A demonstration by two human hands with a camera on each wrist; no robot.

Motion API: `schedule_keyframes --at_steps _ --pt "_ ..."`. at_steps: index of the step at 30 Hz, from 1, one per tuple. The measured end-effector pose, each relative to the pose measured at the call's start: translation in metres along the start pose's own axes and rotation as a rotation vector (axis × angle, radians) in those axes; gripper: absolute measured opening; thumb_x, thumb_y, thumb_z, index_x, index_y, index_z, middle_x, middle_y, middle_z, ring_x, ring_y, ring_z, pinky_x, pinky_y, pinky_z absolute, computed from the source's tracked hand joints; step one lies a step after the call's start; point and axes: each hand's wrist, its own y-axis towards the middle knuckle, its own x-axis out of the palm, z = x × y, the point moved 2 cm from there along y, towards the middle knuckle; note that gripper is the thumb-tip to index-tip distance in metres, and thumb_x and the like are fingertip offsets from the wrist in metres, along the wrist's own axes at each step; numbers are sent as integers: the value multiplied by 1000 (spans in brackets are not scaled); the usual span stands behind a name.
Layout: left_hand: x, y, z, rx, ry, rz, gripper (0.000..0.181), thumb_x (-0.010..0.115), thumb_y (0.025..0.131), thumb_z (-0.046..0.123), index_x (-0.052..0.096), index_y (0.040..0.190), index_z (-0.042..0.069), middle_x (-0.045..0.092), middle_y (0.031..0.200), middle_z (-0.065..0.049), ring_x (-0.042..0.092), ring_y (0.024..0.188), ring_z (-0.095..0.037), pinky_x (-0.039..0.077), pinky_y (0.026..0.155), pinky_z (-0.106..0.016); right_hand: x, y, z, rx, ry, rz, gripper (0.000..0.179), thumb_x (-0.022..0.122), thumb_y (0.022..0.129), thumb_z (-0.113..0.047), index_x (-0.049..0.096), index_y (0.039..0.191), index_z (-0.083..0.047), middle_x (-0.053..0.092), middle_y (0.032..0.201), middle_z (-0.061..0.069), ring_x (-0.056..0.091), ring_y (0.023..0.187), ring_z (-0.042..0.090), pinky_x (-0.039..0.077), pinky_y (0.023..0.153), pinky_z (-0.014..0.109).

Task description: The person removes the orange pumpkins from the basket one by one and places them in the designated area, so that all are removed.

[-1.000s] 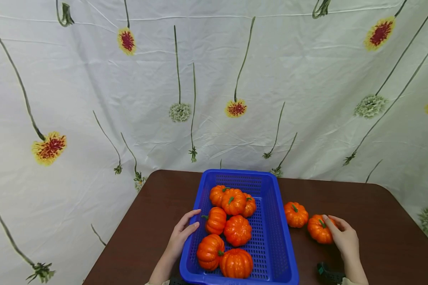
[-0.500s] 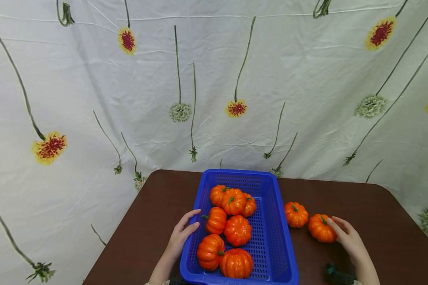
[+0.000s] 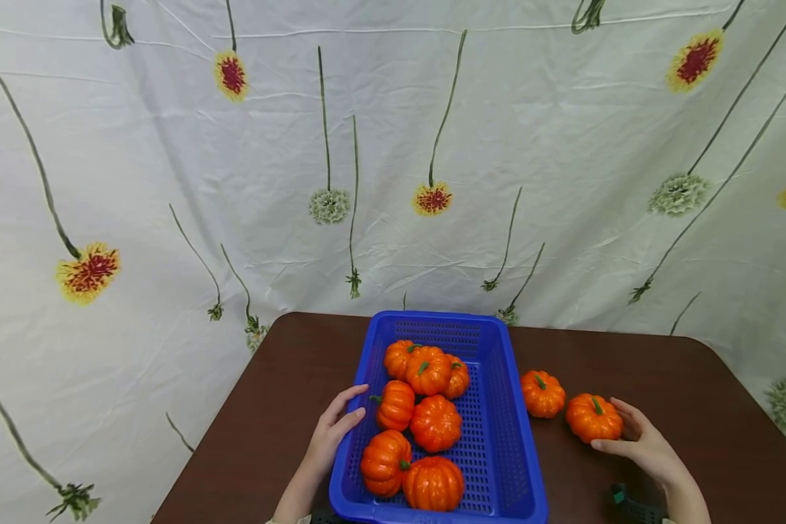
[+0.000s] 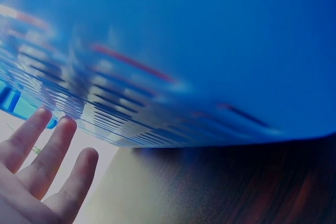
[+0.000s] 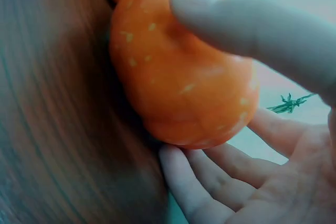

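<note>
A blue perforated plastic basket (image 3: 501, 437) stands on the dark table with several small orange pumpkins (image 3: 436, 423) inside. My left hand (image 3: 330, 429) rests at the basket's left rim; in the left wrist view its fingers (image 4: 55, 153) extend fairly straight beside the outer wall. To the right of the basket, my right hand (image 3: 645, 440) holds a small orange pumpkin (image 3: 592, 418) on the table, thumb at its near side and fingers round its right side. In the right wrist view the thumb (image 5: 226, 22) lies across this pumpkin (image 5: 178, 77). Another pumpkin (image 3: 542, 394) sits between it and the basket.
The brown table (image 3: 288, 393) ends at a white cloth (image 3: 268, 145) printed with flowers, hanging behind it. A black wrist strap (image 3: 635, 508) shows by the right wrist.
My right hand has shifted to the right and its thumb has come down from the pumpkin's top to its near side. The held pumpkin has turned slightly. My left hand stays put.
</note>
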Motion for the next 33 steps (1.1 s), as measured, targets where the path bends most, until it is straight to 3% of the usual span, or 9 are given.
schedule_keyframes --at_steps 1,8,19,23,26,33 --pt "0 0 0 0 2 0 38 52 93 9 51 130 2 44 134 -23 56 104 -33 52 78 -35 0 1 0 9 0 3 93 70 83 -19 5 146 8 13 145 36 22 129 50 30 99 56" --pt "-1 0 0 -5 10 7 37 52 93 9 51 130 3 46 134 -22 56 103 -32 53 78 -35 2 6 -1 90 5 93 99 71 83 -28 4 146 7 14 145 36 24 130 48 27 102 56" --pt "0 0 0 -8 6 1 38 52 93 9 51 130 3 45 134 -22 57 102 -28 52 78 -35 12 13 -1 89 55 221 100 70 84 -28 0 148 3 11 148 33 22 132 46 26 104 53" --pt "0 0 1 -10 -5 -4 38 52 93 9 50 131 2 46 133 -22 57 102 -28 52 78 -36 16 15 1 85 46 261 99 72 83 -27 3 148 2 13 149 31 25 132 43 41 94 27" --pt "0 0 1 -12 -3 -5 38 51 93 9 50 131 2 46 133 -22 57 102 -29 52 78 -36 19 17 1 71 51 283 98 73 83 -25 5 149 1 14 149 30 26 133 41 36 74 8" --pt "0 1 0 -7 8 -2 39 51 94 9 49 131 1 45 134 -21 56 104 -31 52 78 -36 25 21 1 44 67 290 96 72 83 -22 6 149 0 12 150 29 25 134 42 35 69 3"
